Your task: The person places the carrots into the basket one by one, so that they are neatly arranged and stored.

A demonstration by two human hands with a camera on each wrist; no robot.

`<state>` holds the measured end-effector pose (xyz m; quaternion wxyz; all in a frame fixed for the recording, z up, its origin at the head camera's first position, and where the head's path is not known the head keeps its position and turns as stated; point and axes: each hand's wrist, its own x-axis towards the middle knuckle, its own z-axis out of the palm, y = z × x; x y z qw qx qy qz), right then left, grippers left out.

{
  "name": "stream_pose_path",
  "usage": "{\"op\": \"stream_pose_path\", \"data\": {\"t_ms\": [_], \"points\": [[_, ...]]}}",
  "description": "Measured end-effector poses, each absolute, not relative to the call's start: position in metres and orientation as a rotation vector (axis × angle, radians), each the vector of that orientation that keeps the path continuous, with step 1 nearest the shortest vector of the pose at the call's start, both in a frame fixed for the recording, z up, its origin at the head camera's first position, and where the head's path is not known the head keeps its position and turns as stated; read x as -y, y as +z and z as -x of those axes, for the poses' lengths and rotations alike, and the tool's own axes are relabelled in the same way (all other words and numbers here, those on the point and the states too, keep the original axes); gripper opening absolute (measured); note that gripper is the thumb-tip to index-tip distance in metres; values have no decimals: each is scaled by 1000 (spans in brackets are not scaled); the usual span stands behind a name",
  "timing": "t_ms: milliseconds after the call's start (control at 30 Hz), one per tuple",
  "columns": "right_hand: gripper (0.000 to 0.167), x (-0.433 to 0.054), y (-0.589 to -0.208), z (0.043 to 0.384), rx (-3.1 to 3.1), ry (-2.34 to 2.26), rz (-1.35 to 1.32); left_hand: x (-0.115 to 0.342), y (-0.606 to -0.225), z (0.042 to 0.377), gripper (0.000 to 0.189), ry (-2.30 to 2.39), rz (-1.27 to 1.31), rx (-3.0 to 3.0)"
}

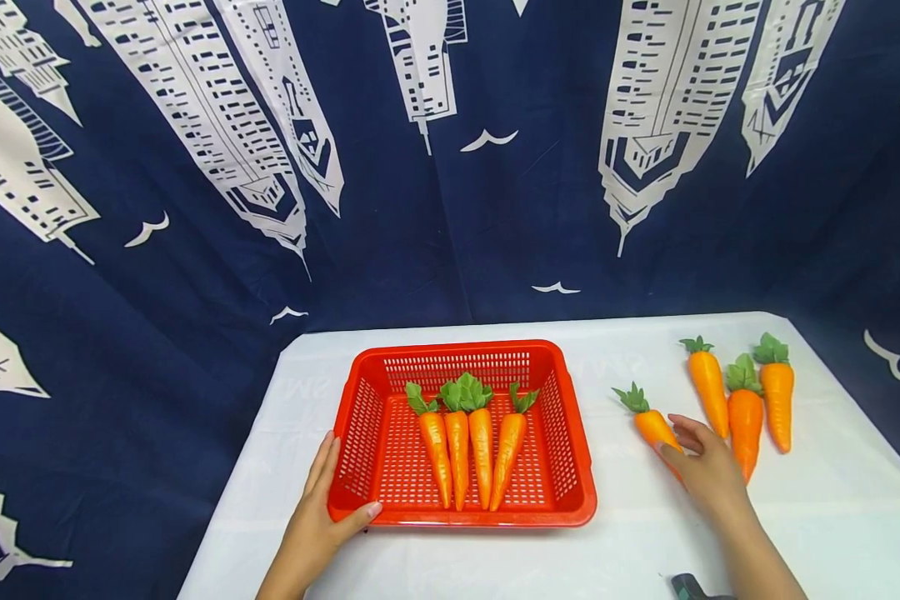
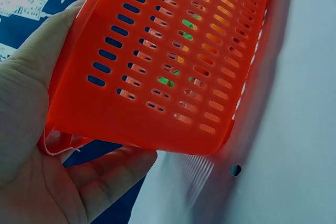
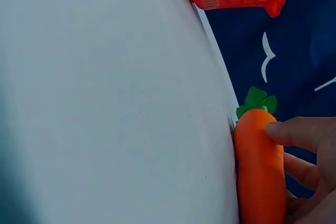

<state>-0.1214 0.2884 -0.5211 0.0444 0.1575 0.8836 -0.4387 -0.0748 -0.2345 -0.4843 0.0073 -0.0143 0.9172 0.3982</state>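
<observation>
A red plastic basket (image 1: pixel 461 518) with slotted walls stands on the table, several orange carrots (image 1: pixel 481 450) with green leafy tops lying side by side in it. My left hand (image 1: pixel 317 518) grips its near left corner, thumb along the front rim and fingers along the left side; the left wrist view shows the hand (image 2: pixel 31 129) around that corner. To the right of the basket, my right hand (image 1: pixel 708 467) holds a single carrot (image 1: pixel 654 427) between thumb and fingers. In the right wrist view the thumb lies on this carrot (image 3: pixel 257 166), with other fingers on its far side.
Three more carrots (image 1: pixel 746 421) lie close together at the table's right, just beyond my right hand. A white cloth covers the table (image 1: pixel 450 567). Behind it hangs a dark blue curtain (image 1: pixel 525 208) with white buildings and birds. A small dark object (image 1: pixel 688 586) shows at the bottom edge.
</observation>
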Motion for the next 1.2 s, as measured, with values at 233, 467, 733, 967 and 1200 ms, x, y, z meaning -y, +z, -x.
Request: {"op": "stream_pose_path", "data": {"t_ms": [233,467,733,967,1200], "points": [[64,-287,-523,121,-2760,-1320,-427,234,-484,75,112,1246,35,-2876],[66,-288,-516,120,-2724,-1372,-436,234,-483,74,112,1245,43,-2870],[73,-287,-505,124,-2692,-1409,-436,234,-482,74,112,1241,55,-2859],[69,-278,-493,129,-2764,-1489,-314,234,-483,75,112,1250,62,-2844],[64,-269,-479,135,-2750,-1505,-297,234,-483,75,113,1257,65,-2842]]}}
